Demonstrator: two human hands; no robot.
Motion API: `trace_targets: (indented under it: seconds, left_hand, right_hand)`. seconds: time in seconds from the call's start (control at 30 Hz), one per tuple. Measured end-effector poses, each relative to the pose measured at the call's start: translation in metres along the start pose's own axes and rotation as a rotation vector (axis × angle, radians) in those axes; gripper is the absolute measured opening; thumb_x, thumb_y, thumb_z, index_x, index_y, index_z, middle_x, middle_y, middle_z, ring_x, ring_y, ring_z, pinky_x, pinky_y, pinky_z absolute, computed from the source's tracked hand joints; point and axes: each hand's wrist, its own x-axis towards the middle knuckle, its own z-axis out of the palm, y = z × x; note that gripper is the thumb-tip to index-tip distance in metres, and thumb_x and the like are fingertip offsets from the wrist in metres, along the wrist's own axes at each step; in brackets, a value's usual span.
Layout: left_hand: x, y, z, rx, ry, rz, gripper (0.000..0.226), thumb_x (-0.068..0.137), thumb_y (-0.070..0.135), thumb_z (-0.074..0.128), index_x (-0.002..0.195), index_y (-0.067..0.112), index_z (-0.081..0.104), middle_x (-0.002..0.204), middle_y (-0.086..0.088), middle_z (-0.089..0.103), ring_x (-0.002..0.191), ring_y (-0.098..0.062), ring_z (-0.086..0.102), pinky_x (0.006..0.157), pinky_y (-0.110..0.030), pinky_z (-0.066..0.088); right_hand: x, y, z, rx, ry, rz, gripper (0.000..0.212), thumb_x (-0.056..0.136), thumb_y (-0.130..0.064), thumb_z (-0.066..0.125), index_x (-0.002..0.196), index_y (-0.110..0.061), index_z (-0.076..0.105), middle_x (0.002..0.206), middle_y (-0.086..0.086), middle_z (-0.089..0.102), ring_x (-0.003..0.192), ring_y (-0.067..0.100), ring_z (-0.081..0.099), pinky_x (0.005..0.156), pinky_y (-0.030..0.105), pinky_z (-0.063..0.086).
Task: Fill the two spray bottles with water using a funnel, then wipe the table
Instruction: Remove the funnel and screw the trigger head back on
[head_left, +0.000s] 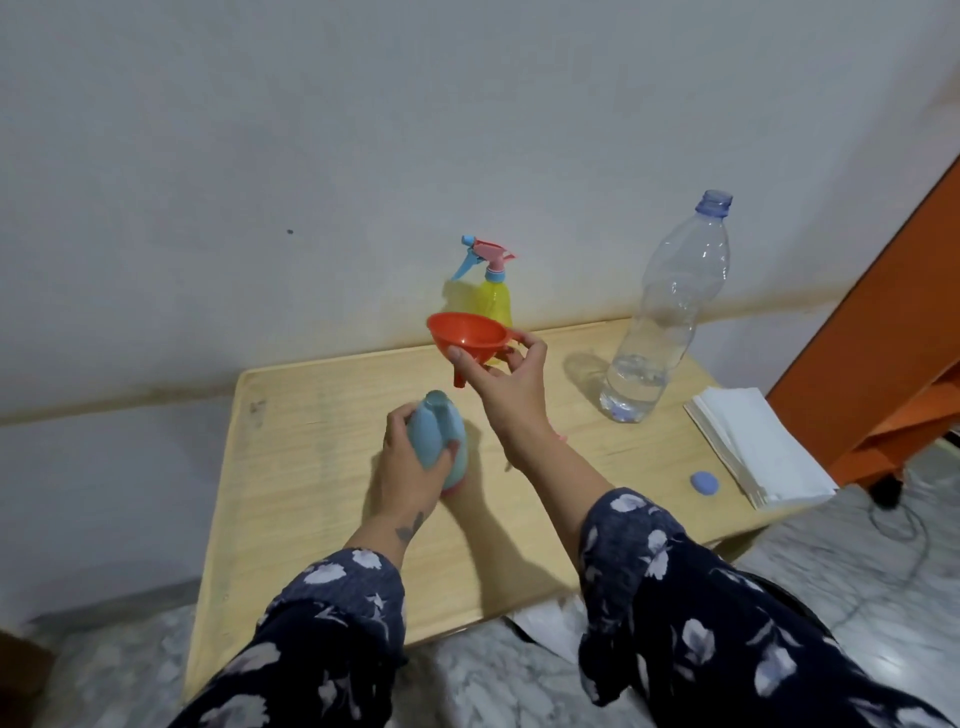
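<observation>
Now the left hand (410, 467) has its grip closed around the uncapped blue spray bottle (439, 434) on the worktop (311, 467), while the right hand (506, 382) pinches the red funnel (465, 338) above it.

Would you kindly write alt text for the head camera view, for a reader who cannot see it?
The right hand holds a red funnel above an open blue spray bottle that the left hand steadies on a wooden table. Behind stand a yellow spray bottle and an uncapped water bottle; napkins lie right.
</observation>
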Motion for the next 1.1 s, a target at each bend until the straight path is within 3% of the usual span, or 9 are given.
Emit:
trace_targets:
  seconds: [0.1, 0.27, 0.43, 0.5, 0.6, 0.73, 0.87, 1.0, 1.1]
  left_hand:
    - [0.0, -0.003, 0.002, 0.02, -0.004, 0.058, 0.061, 0.081, 0.038, 0.072, 0.125, 0.04, 0.03, 0.128, 0.009, 0.049, 0.104, -0.017, 0.053, 0.083, -0.04, 0.052]
    - [0.003, -0.01, 0.005, 0.04, 0.012, 0.071, 0.061, 0.08, 0.042, 0.072, 0.121, 0.047, 0.027, 0.122, 0.017, 0.044, 0.107, -0.017, 0.052, 0.084, -0.041, 0.051]
    - [0.003, -0.017, 0.009, 0.007, 0.033, 0.064, 0.064, 0.081, 0.037, 0.075, 0.124, 0.047, 0.028, 0.129, 0.017, 0.045, 0.11, -0.01, 0.049, 0.084, -0.032, 0.047]
    - [0.002, -0.018, 0.011, -0.011, 0.049, 0.065, 0.065, 0.081, 0.033, 0.075, 0.124, 0.048, 0.029, 0.13, 0.017, 0.045, 0.112, -0.008, 0.049, 0.086, -0.029, 0.045]
    - [0.002, -0.02, 0.015, -0.01, 0.087, 0.075, 0.068, 0.08, 0.03, 0.076, 0.128, 0.045, 0.03, 0.13, 0.015, 0.046, 0.113, -0.009, 0.049, 0.088, -0.032, 0.048]
    - [0.002, -0.02, 0.018, -0.004, 0.109, 0.085, 0.07, 0.08, 0.029, 0.076, 0.132, 0.037, 0.031, 0.131, 0.013, 0.047, 0.113, -0.011, 0.051, 0.087, -0.034, 0.051]
    - [0.0, -0.02, 0.019, 0.01, 0.111, 0.092, 0.07, 0.081, 0.03, 0.075, 0.134, 0.034, 0.029, 0.135, 0.008, 0.046, 0.114, -0.014, 0.052, 0.086, -0.037, 0.053]
    - [0.0, -0.018, 0.019, 0.031, 0.109, 0.092, 0.071, 0.082, 0.031, 0.073, 0.135, 0.037, 0.025, 0.137, 0.007, 0.044, 0.114, -0.016, 0.051, 0.085, -0.041, 0.053]
    - [0.0, -0.015, 0.021, 0.03, 0.081, 0.064, 0.075, 0.082, 0.034, 0.072, 0.135, 0.043, 0.019, 0.139, 0.007, 0.039, 0.115, -0.02, 0.05, 0.085, -0.043, 0.053]
  right_hand:
    - [0.019, -0.001, -0.027, -0.084, 0.077, 0.023, 0.068, 0.078, -0.022, 0.079, 0.127, -0.016, 0.032, 0.107, 0.001, 0.053, 0.079, 0.009, 0.06, 0.053, 0.007, 0.045]
    - [0.056, 0.037, -0.075, -0.231, 0.205, 0.224, 0.082, 0.075, -0.031, 0.081, 0.138, -0.013, 0.032, 0.127, 0.008, 0.055, 0.11, 0.022, 0.058, 0.086, 0.033, 0.052]
    - [0.087, 0.071, -0.106, -0.123, 0.227, 0.443, 0.043, 0.083, -0.025, 0.074, 0.114, -0.012, 0.047, 0.096, 0.0, 0.065, 0.076, 0.013, 0.061, 0.05, 0.023, 0.05]
    - [0.095, 0.081, -0.109, -0.045, 0.232, 0.495, 0.036, 0.084, -0.027, 0.073, 0.109, -0.016, 0.048, 0.084, 0.0, 0.067, 0.076, 0.018, 0.066, 0.059, 0.037, 0.058]
    - [0.106, 0.092, -0.112, -0.1, 0.196, 0.5, 0.042, 0.086, -0.039, 0.068, 0.119, -0.022, 0.049, 0.11, 0.007, 0.065, 0.094, 0.022, 0.065, 0.072, 0.034, 0.06]
    - [0.109, 0.097, -0.112, -0.404, 0.206, 0.412, 0.048, 0.098, -0.047, 0.041, 0.132, -0.014, 0.051, 0.123, 0.011, 0.061, 0.115, 0.028, 0.055, 0.098, 0.039, 0.042]
    - [0.107, 0.099, -0.11, -0.507, 0.22, 0.386, 0.056, 0.097, -0.05, 0.039, 0.138, -0.012, 0.043, 0.134, 0.015, 0.054, 0.126, 0.035, 0.048, 0.106, 0.047, 0.038]
    - [0.092, 0.096, -0.113, -0.686, 0.363, 0.271, 0.053, 0.091, -0.043, 0.055, 0.132, -0.011, 0.042, 0.132, 0.01, 0.053, 0.122, 0.031, 0.05, 0.099, 0.047, 0.045]
    - [0.079, 0.099, -0.112, -0.85, 0.129, 0.331, 0.058, 0.082, -0.048, 0.061, 0.124, -0.012, 0.042, 0.115, 0.008, 0.059, 0.102, 0.026, 0.061, 0.08, 0.04, 0.052]
